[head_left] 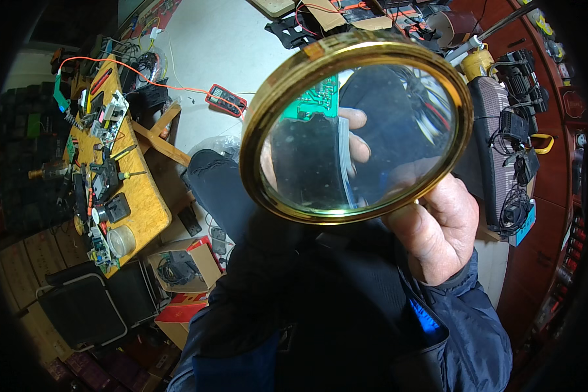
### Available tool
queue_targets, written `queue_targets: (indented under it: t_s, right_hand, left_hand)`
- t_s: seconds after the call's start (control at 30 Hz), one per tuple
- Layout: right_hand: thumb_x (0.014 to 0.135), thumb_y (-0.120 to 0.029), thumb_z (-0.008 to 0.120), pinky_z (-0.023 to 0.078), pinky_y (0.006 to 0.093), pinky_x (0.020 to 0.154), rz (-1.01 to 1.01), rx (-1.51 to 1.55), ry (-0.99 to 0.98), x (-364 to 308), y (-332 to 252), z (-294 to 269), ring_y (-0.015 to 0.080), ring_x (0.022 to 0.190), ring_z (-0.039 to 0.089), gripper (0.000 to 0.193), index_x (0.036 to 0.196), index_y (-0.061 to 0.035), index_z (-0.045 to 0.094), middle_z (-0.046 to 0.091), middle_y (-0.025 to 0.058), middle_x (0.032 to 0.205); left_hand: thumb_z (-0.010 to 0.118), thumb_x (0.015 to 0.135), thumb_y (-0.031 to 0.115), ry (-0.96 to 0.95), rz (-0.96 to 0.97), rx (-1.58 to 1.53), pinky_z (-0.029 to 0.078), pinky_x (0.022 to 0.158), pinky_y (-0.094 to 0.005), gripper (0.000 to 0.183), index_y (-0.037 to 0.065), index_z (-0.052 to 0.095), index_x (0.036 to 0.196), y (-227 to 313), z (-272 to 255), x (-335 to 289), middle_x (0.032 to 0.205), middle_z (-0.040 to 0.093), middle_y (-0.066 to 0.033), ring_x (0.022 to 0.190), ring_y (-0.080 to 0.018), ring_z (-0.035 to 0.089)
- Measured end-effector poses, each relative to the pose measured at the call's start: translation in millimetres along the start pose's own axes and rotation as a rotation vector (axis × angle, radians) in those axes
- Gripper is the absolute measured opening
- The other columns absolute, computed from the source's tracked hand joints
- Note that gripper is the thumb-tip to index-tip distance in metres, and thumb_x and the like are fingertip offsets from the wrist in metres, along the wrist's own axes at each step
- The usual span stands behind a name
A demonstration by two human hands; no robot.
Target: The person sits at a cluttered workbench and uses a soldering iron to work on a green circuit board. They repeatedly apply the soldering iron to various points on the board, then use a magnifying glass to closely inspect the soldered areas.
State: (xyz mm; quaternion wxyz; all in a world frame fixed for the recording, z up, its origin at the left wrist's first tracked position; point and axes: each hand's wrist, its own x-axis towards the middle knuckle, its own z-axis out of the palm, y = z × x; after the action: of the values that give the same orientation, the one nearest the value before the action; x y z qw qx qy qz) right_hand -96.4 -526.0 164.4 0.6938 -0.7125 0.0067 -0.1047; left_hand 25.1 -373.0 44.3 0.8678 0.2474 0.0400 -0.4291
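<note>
My right hand [441, 225] is closed on a large round magnifying glass [460, 140] with a brass-coloured rim, raised close in front of me. Behind its lens, my left hand [359, 149] grips a green circuit board [315, 101] joined to a dark flat part; fingertips show at the right side, a bit of skin at the left edge of the lens. A grey ribbon cable [343, 153] runs down beside the board. The rim and the glass hide the rest of my left hand.
Left stands a yellow-topped bench [147, 206] cluttered with tools and boards. A red-and-black multimeter [225, 99] lies on the pale floor with an orange lead. Cardboard boxes [206, 264] and a folding chair [81, 307] are lower left; a cable-strewn seat [493, 144] is at right.
</note>
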Motion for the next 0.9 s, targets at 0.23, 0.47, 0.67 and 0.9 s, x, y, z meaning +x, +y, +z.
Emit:
queue_targets:
  t_s: [0.23,0.47,0.67,0.9]
  right_hand:
    - [0.098,-0.013,0.067,0.055,0.0288,0.072,0.006,0.024,0.016,0,1,1,0.0181,0.076,0.073,0.020,0.113,0.0011,0.069,0.074,0.0089,0.091]
    - [0.100,-0.017,0.066,0.053,0.0270,0.070,0.018,0.069,0.036,-2,5,3,0.0146,0.073,0.070,0.024,0.115,0.0020,0.069,0.073,0.0069,0.088]
    - [0.100,-0.020,0.067,0.051,0.0255,0.067,0.039,0.086,0.058,-3,4,2,0.0113,0.069,0.065,0.027,0.115,0.0032,0.069,0.071,0.0054,0.086]
    - [0.101,-0.022,0.068,0.049,0.0251,0.064,0.019,0.051,0.050,-3,5,2,0.0104,0.066,0.063,0.030,0.117,0.0030,0.069,0.070,0.0047,0.085]
  left_hand:
    - [0.049,0.110,0.045,0.060,0.039,0.019,0.066,0.081,-0.0408,0.065,-0.006,0.049,0.149,-1,3,3,0.137,0.064,-0.0268,0.107,-0.0318,0.073]
    - [0.046,0.111,0.036,0.047,0.258,0.154,0.057,0.097,-0.0371,0.050,-0.001,0.055,0.144,-5,-1,8,0.132,0.067,-0.0133,0.115,-0.0212,0.067]
    - [0.053,0.109,0.032,0.030,0.298,0.113,0.055,0.096,-0.0339,0.042,0.003,0.059,0.139,-11,1,-2,0.126,0.069,-0.0083,0.112,-0.0169,0.067]
    - [0.057,0.107,0.037,0.119,0.314,0.277,0.043,0.107,-0.0362,0.055,0.001,0.050,0.147,-8,17,-7,0.138,0.059,-0.0111,0.125,-0.0192,0.056]
